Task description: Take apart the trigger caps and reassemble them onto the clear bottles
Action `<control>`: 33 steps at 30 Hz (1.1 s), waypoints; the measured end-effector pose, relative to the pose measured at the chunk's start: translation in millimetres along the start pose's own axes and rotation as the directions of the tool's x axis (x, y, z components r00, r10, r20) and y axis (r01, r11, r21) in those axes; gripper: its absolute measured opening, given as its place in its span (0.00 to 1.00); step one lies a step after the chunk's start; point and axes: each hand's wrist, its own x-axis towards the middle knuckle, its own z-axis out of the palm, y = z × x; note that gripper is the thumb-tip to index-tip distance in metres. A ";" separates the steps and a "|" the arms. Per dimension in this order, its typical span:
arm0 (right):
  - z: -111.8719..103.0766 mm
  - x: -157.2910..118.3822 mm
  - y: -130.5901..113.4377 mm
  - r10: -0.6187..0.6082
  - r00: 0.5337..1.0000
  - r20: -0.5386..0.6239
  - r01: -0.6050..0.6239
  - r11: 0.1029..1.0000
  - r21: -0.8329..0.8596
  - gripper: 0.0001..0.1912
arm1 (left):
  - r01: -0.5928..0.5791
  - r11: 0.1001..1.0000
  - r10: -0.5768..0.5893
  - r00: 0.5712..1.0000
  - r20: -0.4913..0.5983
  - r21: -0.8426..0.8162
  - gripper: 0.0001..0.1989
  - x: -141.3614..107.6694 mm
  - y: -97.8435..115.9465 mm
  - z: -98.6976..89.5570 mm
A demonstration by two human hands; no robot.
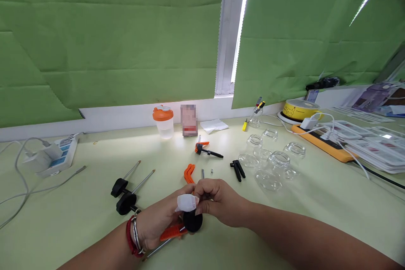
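My left hand (164, 217), with a red bracelet and silver bangles at the wrist, is wrapped round a tool with an orange handle (171, 233), a black round knob (193, 221) and a metal rod (161, 248). A white wrapping (186, 202) covers one of its fingers or thumb. Just right of it, my right hand (218, 202) has thumb and forefinger pinched close to the black knob; what lies between them is too small to name. Beyond the hands rest an orange curved piece (189, 173), a small metal part (211, 171) and two black handles (237, 171).
Two rods with black knobs (126, 203) lie left. Glass jars (280, 164) stand right, near an orange power strip (325, 145). An orange-lidded cup (163, 122), a pixelated box (189, 120) and another orange-black tool (202, 148) are farther back. A white power strip (63, 158) sits far left.
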 end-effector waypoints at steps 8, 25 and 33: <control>0.4 -1.1 2.4 0.023 1.000 0.017 -0.023 0.999 0.037 0.08 | -0.017 1.000 0.017 1.000 0.008 0.000 0.17 -1.2 1.0 1.6; 0.1 -4.5 -3.6 0.033 0.999 0.004 -0.033 0.999 0.028 0.10 | -0.021 1.000 0.021 1.000 0.015 -0.001 0.16 -1.3 -0.2 -0.7; -0.2 -6.0 -2.6 0.038 0.999 -0.001 -0.038 0.999 0.007 0.11 | 0.005 1.000 -0.005 1.000 0.002 0.012 0.18 -1.9 -0.3 -0.5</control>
